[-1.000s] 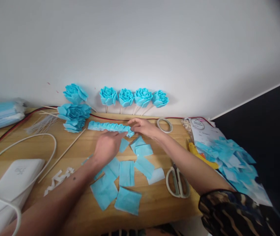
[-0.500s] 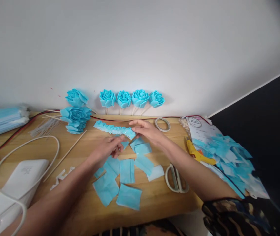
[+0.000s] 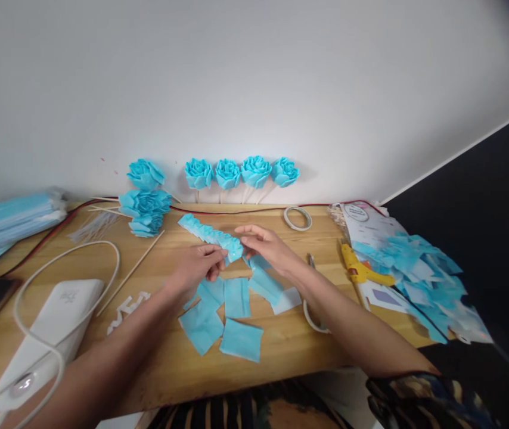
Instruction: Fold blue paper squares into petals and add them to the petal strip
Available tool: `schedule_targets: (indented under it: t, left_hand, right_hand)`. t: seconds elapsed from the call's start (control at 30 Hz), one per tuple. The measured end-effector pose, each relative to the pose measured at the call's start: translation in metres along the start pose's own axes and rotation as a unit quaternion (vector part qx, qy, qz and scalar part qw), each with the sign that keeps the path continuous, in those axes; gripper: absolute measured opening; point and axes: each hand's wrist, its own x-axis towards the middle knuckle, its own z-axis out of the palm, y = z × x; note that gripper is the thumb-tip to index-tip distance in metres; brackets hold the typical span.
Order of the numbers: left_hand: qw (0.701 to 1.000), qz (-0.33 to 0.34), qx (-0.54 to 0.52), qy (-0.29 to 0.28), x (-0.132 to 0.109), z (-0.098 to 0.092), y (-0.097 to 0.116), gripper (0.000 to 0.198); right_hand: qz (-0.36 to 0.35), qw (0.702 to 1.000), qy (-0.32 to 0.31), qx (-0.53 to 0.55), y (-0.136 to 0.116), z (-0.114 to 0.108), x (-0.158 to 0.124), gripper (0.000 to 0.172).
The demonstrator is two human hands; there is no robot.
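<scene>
A row of overlapping blue folded petals (image 3: 207, 233) lies slantwise on the wooden table. My left hand (image 3: 201, 263) is closed at the near right end of this row, thumb and finger pinching a blue petal edge there. Beside the same end, my right hand (image 3: 266, 245) curves with its fingers apart; whether the thumb touches the last petal is hard to see. Several flat blue fabric squares (image 3: 241, 339) are spread below both hands, some partly hidden by them. Scissors (image 3: 314, 319) lie partly under my right forearm.
Blue flowers (image 3: 255, 171) on sticks lean on the wall; more flowers (image 3: 145, 204) lie left. A tape roll (image 3: 297, 218), yellow glue gun (image 3: 362, 268) and blue fabric pile (image 3: 415, 271) are right. Left are a white power bank (image 3: 53, 333), its cable and a thin stick (image 3: 132, 272).
The petal row's right end has turned toward me. My left hand has come up to it, and my right hand has shifted slightly to the right. The camera view has shifted a little.
</scene>
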Motion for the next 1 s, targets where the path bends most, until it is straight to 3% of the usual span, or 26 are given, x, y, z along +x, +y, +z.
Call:
schedule_targets:
  t: [0.3,0.67,1.0]
  left_hand:
    - [0.997,0.041,0.065,0.024,0.002,-0.004,-0.005,0.033]
    - [0.996,0.042,0.08,0.025,-0.003,-0.005,-0.007,0.033]
    - [0.994,0.046,0.099,0.03,-0.004,-0.004,-0.005,0.032]
  right_hand:
    - [0.003,0.998,0.058,0.003,0.008,0.001,-0.009,0.028]
    - [-0.01,0.999,0.02,0.038,0.012,0.022,-0.007,0.047]
    - [-0.021,0.997,0.06,0.038,0.017,0.025,-0.005,0.049]
